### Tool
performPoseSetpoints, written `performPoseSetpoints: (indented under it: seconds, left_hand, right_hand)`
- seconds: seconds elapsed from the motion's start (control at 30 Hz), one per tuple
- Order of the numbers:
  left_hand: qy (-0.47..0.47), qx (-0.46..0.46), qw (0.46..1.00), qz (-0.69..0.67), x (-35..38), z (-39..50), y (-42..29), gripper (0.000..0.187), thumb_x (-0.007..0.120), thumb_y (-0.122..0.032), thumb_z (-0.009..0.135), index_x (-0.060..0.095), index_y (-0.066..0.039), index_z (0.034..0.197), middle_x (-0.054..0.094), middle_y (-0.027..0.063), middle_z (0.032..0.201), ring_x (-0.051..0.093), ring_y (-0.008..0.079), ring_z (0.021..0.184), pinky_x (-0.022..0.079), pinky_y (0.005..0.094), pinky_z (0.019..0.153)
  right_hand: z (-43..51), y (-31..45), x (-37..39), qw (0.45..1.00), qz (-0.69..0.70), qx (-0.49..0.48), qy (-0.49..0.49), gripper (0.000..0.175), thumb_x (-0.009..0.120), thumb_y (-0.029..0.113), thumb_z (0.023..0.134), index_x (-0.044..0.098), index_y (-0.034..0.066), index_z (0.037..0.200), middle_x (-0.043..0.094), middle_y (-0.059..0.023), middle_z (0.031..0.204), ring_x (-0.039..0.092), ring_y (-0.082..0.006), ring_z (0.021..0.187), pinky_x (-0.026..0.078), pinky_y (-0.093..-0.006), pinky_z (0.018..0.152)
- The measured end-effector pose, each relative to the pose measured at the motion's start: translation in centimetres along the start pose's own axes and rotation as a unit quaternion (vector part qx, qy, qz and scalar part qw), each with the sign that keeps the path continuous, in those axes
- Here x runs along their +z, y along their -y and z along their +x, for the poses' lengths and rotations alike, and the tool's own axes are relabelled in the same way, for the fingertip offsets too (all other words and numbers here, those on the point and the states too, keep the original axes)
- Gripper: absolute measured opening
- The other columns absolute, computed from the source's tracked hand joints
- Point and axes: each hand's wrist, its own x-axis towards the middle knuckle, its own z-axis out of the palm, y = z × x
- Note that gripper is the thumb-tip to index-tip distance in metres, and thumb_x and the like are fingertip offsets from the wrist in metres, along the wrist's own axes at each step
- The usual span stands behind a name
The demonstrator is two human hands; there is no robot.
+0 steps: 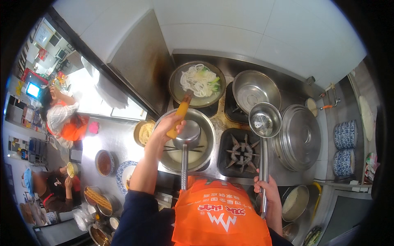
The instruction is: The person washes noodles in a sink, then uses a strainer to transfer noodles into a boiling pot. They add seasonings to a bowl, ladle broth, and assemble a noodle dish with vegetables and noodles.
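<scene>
My left hand [167, 126] grips the yellow handle [179, 118] of a frying pan [175, 92] on the rear left of the stove. White noodles [200, 80] and green leafy vegetables [214, 87] lie in pale liquid in the pan. My right hand [265, 184] holds the long handle of a steel ladle [265, 120], its bowl raised over the right side of the stove. Below my left forearm stands a steel pot [212, 140] of whitish liquid. Across that pot lie a second ladle [186, 133] and dark chopsticks [197, 149].
A steel basin [257, 89] sits on the rear right burner; an uncovered burner [241, 150] is before it. Large lids [298, 138] lie at right, near stacked patterned bowls [344, 133]. Left stand a sauce bowl [104, 163] and a plate [121, 176]. Two people [66, 120] are beyond the counter.
</scene>
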Motion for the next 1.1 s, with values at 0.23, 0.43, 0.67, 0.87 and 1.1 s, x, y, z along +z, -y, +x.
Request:
performPoseSetpoints:
  seconds: [0.23, 0.43, 0.67, 0.87, 1.1]
  left_hand:
    - [0.041, 0.021, 0.999, 0.011, -1.9, -4.5, -0.1, 0.026, 0.049, -0.010, 0.101, 0.046, -0.002, 0.126, 0.058, 0.0069, 0.082, 0.049, 0.0093, 0.056, 0.044, 0.0247, 0.049]
    - [0.038, 0.041, 0.998, 0.011, -1.4, -5.8, -0.6, 0.021, 0.048, -0.012, 0.102, 0.045, -0.004, 0.121, 0.057, 0.0067, 0.080, 0.049, 0.0094, 0.054, 0.044, 0.0246, 0.049]
    - [0.019, 0.063, 0.998, 0.024, -3.0, -8.4, 0.7, 0.025, 0.049, -0.018, 0.104, 0.045, -0.013, 0.129, 0.052, 0.0057, 0.079, 0.046, 0.0082, 0.053, 0.038, 0.0225, 0.043]
    - [0.045, -0.048, 0.991, -0.115, -3.4, -5.3, 1.1, 0.021, 0.047, -0.016, 0.106, 0.043, -0.014, 0.126, 0.050, 0.0059, 0.078, 0.040, 0.0085, 0.052, 0.035, 0.0218, 0.043]
    - [0.038, -0.036, 0.998, -0.040, -4.3, -6.9, -0.5, 0.021, 0.047, -0.017, 0.106, 0.040, -0.013, 0.126, 0.050, 0.0048, 0.079, 0.041, 0.0091, 0.051, 0.036, 0.0232, 0.043]
  right_hand:
    - [0.9, 0.7, 0.6, 1.000, -0.012, 0.008, 0.003, 0.055, 0.055, -0.008, 0.083, 0.049, 0.0005, 0.137, 0.060, -0.0120, 0.097, 0.055, -0.0154, 0.063, 0.047, -0.0291, 0.055]
    - [1.5, 1.3, 0.8, 1.000, -0.021, 0.017, 0.015, 0.054, 0.055, -0.008, 0.083, 0.049, 0.0012, 0.136, 0.060, -0.0117, 0.097, 0.055, -0.0154, 0.063, 0.047, -0.0288, 0.055]
    - [2.1, 1.7, 1.5, 0.999, -0.032, 0.014, 0.016, 0.054, 0.055, -0.008, 0.082, 0.048, 0.0003, 0.135, 0.060, -0.0116, 0.095, 0.056, -0.0149, 0.062, 0.046, -0.0285, 0.053]
    - [4.3, 4.0, 2.7, 0.994, -0.105, 0.004, 0.014, 0.055, 0.057, -0.006, 0.080, 0.048, -0.0008, 0.134, 0.062, -0.0108, 0.094, 0.058, -0.0150, 0.060, 0.047, -0.0290, 0.053]
    - [12.8, 8.7, 4.1, 0.960, -0.267, -0.074, 0.047, 0.041, 0.056, -0.005, 0.083, 0.049, -0.0030, 0.123, 0.061, -0.0108, 0.092, 0.057, -0.0146, 0.059, 0.048, -0.0296, 0.053]
